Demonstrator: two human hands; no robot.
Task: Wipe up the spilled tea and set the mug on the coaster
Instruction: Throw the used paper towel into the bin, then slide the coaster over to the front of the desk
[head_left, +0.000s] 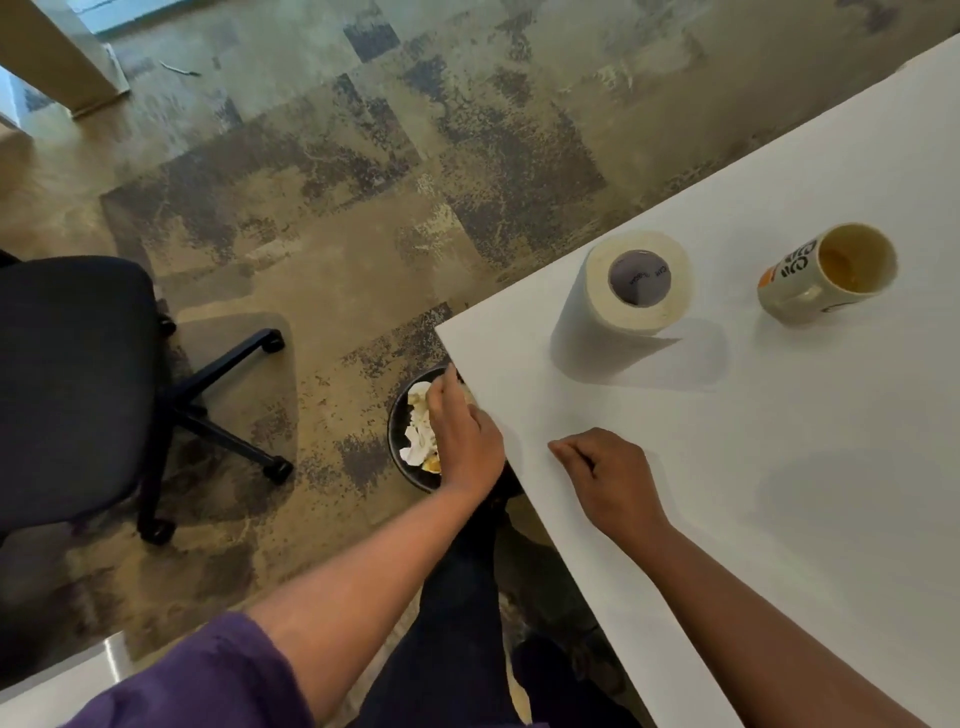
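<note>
Left hand (464, 436) is reaching down, fingers loosely extended, over a bin (402, 457) holding crumpled tissue (418, 441); right hand (605, 475) is resting loosely curled on the table (779, 467), well short of the mug (826, 273) sitting upright beside the roll (618, 312).

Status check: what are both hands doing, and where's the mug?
Left hand over black bin. Right hand on white table, holding nothing. Cream printed mug upright; no coaster visible.
</note>
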